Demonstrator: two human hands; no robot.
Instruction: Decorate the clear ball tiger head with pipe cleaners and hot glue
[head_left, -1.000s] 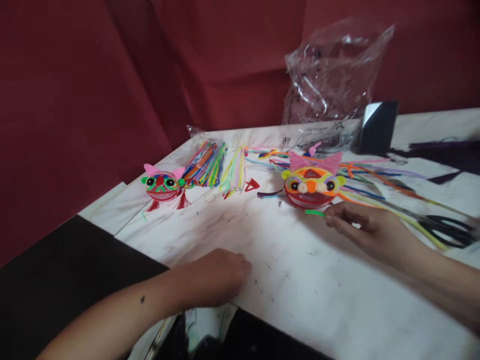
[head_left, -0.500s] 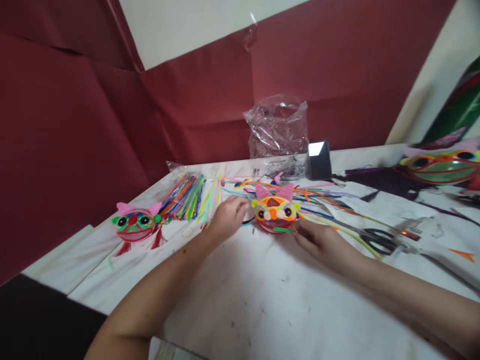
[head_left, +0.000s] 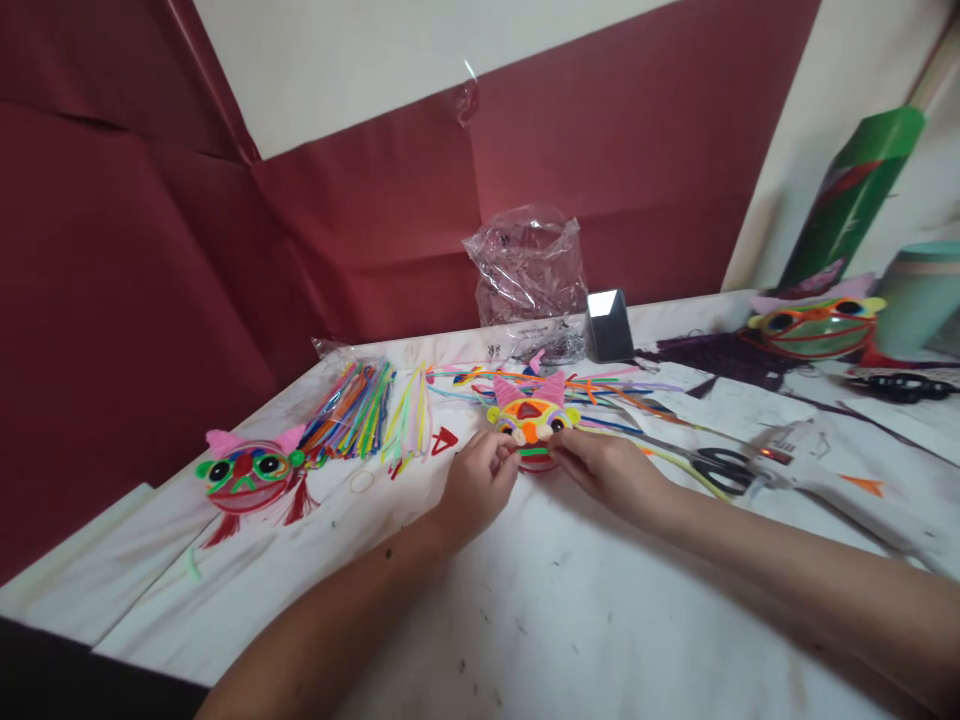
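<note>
An orange and yellow pipe-cleaner animal face [head_left: 529, 408] with pink ears and black eyes sits on the white table, facing me. Across its red mouth lies a short green pipe cleaner [head_left: 535, 452]. My left hand [head_left: 484, 478] is at the strip's left end, fingers pinched together. At the other end, my right hand [head_left: 611, 468] also pinches the strip. The fingertips hide parts of the face's cheeks. A similar red and green face [head_left: 251, 478] with pink ears and red tassels rests at the left.
Bundled pipe cleaners [head_left: 364, 410] lie behind my left hand, near a red bent piece [head_left: 444, 440]. Scissors [head_left: 724, 470] and a white glue gun [head_left: 814, 460] are at the right. Behind stand a clear plastic bag [head_left: 529, 270] and a phone [head_left: 609, 328]. Another face [head_left: 817, 330] sits far right.
My left hand has come right and down to the face's mouth. My right hand has brought the green pipe cleaner level across the mouth. The view has turned slightly right.
</note>
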